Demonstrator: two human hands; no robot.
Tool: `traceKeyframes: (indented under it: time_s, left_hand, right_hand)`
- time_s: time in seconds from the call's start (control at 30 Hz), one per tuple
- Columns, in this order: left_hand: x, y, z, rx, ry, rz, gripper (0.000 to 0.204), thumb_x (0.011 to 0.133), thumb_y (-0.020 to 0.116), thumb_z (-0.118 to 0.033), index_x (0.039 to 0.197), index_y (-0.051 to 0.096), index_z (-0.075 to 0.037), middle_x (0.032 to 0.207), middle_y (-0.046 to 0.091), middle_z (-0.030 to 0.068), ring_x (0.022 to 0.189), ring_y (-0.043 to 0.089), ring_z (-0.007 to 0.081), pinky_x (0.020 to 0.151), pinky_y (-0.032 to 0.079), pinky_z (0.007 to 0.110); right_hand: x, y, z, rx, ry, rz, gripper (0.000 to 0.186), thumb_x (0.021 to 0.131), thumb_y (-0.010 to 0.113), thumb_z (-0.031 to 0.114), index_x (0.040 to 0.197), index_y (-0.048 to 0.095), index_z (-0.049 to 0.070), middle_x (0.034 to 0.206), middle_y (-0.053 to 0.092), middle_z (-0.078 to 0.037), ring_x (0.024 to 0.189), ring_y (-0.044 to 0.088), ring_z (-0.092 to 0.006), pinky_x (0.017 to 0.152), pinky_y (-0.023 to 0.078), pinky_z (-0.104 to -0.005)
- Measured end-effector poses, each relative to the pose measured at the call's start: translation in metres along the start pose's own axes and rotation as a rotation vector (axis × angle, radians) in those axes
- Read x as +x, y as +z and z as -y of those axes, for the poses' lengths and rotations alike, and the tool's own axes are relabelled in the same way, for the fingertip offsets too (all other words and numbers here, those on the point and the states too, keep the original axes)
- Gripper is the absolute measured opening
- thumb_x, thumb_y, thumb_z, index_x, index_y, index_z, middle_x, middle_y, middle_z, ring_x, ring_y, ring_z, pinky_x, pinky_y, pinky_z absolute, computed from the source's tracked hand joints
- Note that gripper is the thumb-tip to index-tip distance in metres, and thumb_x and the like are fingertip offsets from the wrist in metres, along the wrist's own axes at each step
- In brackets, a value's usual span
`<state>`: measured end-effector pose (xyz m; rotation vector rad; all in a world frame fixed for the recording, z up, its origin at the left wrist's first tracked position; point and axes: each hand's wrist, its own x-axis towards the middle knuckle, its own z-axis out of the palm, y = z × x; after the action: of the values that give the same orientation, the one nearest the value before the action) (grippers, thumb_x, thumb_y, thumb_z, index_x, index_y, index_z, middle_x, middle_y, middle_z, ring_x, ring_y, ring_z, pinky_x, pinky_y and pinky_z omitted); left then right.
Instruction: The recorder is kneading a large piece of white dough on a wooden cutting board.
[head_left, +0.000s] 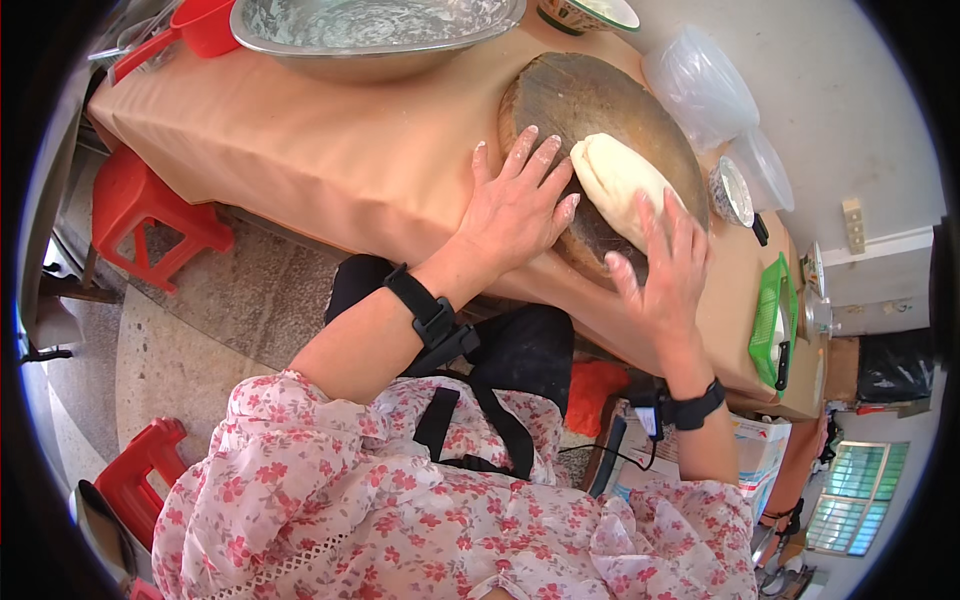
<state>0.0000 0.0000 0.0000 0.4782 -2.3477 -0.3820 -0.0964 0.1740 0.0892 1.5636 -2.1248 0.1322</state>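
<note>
In the head view, the 2 forearms reach forward over the near edge of the bench [400,170] to the round wooden board [540,95]. The left hand [513,212] is palm down with its fingers spread, the fingertips over the board's left side. The right hand [668,285] comes in at the board's near right side, its thumb held apart from loosely parted fingers.

The bench's near edge runs close along the near side of the board. Left of the board, tan covering stretches toward a metal basin [380,62]; right of it stand clear plastic bags [700,85], a small bowl [733,192] and a green basket [768,325].

The pale dough [620,180] lies lengthwise on the board's right half. The right fingers rest on its nearer end; the left index finger is right beside its far end, contact uncertain.
</note>
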Motion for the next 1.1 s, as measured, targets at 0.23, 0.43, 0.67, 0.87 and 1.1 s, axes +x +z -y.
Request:
traceKeyframes:
  time_s: [0.23, 0.43, 0.67, 0.87, 1.1]
  left_hand:
    - [-0.002, -0.002, -0.001, 0.028, 0.006, 0.027, 0.044, 0.091, 0.055, -0.034, 0.130, 0.052, -0.014, 0.142, 0.044, 0.0087, 0.137, 0.034, 0.0298, 0.100, 0.029, 0.067]
    - [-0.001, -0.011, -0.007, -0.015, 0.035, -0.013, 0.061, 0.090, 0.058, -0.039, 0.144, 0.037, -0.019, 0.150, 0.034, 0.0062, 0.139, 0.031, 0.0309, 0.102, 0.027, 0.064]
    - [0.000, -0.011, -0.005, -0.081, 0.061, -0.010, 0.072, 0.086, 0.063, -0.044, 0.148, 0.032, -0.024, 0.153, 0.031, 0.0053, 0.141, 0.027, 0.0320, 0.106, 0.026, 0.060]
    - [-0.001, -0.013, -0.001, -0.174, 0.135, 0.011, 0.082, 0.076, 0.074, -0.041, 0.145, 0.035, -0.021, 0.151, 0.035, 0.0062, 0.138, 0.034, 0.0298, 0.107, 0.027, 0.056]
    - [0.008, -0.016, -0.002, -0.269, 0.143, -0.007, 0.075, 0.070, 0.079, -0.034, 0.136, 0.046, -0.018, 0.142, 0.044, 0.0049, 0.132, 0.041, 0.0276, 0.105, 0.028, 0.055]
  right_hand:
    - [0.010, 0.017, -0.025, 0.264, -0.025, -0.174, 0.039, 0.084, 0.065, 0.018, 0.123, 0.064, 0.013, 0.110, 0.061, -0.013, 0.097, 0.056, -0.0297, 0.086, 0.042, -0.0377]
    - [0.052, 0.049, -0.071, 0.147, 0.083, -0.206, 0.030, 0.092, 0.054, 0.029, 0.115, 0.068, 0.014, 0.107, 0.064, -0.009, 0.100, 0.057, -0.0305, 0.090, 0.041, -0.0425]
    - [0.050, 0.042, -0.062, 0.455, 0.297, 0.108, 0.039, 0.096, 0.044, 0.038, 0.120, 0.064, 0.014, 0.116, 0.064, -0.011, 0.108, 0.059, -0.0321, 0.089, 0.043, -0.0445]
    - [-0.005, 0.012, -0.003, 0.156, -0.033, -0.128, 0.048, 0.089, 0.054, 0.034, 0.132, 0.055, 0.014, 0.133, 0.052, -0.015, 0.119, 0.050, -0.0350, 0.099, 0.035, -0.0481]
    - [-0.010, 0.015, 0.004, 0.099, 0.008, -0.130, 0.052, 0.091, 0.052, 0.038, 0.137, 0.051, 0.014, 0.139, 0.045, -0.015, 0.121, 0.045, -0.0363, 0.102, 0.030, -0.0501]
